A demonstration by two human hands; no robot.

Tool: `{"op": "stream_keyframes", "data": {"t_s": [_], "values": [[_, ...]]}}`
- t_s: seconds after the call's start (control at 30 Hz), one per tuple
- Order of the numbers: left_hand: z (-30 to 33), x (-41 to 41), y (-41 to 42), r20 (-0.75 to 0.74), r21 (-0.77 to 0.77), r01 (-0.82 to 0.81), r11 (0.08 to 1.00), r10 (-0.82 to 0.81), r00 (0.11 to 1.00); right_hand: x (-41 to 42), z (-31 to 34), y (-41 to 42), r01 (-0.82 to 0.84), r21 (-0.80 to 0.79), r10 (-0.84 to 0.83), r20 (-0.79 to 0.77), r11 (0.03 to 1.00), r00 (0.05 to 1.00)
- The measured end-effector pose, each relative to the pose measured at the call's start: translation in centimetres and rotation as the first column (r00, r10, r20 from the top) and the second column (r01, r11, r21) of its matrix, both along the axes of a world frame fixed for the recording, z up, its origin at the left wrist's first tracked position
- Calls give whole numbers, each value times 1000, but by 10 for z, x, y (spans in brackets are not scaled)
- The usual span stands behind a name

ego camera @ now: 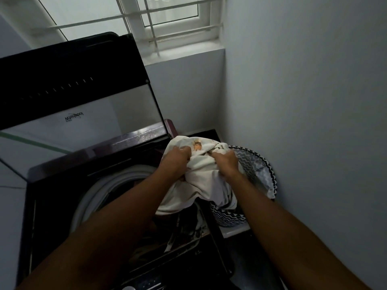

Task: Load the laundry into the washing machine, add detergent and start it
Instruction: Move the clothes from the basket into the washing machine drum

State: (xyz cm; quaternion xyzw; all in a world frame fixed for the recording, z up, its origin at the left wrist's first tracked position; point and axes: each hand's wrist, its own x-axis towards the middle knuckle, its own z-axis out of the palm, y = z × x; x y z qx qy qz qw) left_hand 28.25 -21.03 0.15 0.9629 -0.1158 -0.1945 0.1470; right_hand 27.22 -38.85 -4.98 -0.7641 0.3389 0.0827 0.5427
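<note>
A dark top-loading washing machine (69, 164) stands on the left with its lid (73, 84) raised; its white drum rim (117, 181) shows, with dark clothes inside. Both hands hold a bundled white cloth (201, 181) with a small printed picture, above the machine's right edge and the basket. My left hand (178, 156) grips the cloth's left side. My right hand (227, 163) grips its right side. A zigzag-patterned laundry basket (257, 170) sits to the right of the machine, partly hidden by the cloth.
A white wall (303, 101) closes in on the right, just beyond the basket. A barred window (167, 19) with a sill is behind the machine. The machine's control panel (155, 281) lies at the near edge.
</note>
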Motion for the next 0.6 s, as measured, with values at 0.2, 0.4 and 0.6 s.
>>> {"op": "stream_keyframes", "data": {"t_s": [0.2,0.4,0.6], "values": [[-4,-28,25,19,-138,-40,990,43,999,-7,40,31,78,-206,-58,101,976,993],[9,-54,66,-6,-272,-146,951,150,989,-32,85,87,94,-209,-1,408,973,913],[56,-48,140,-407,-148,-40,988,-24,913,-53,105,159,-81,-147,149,550,986,822]]}}
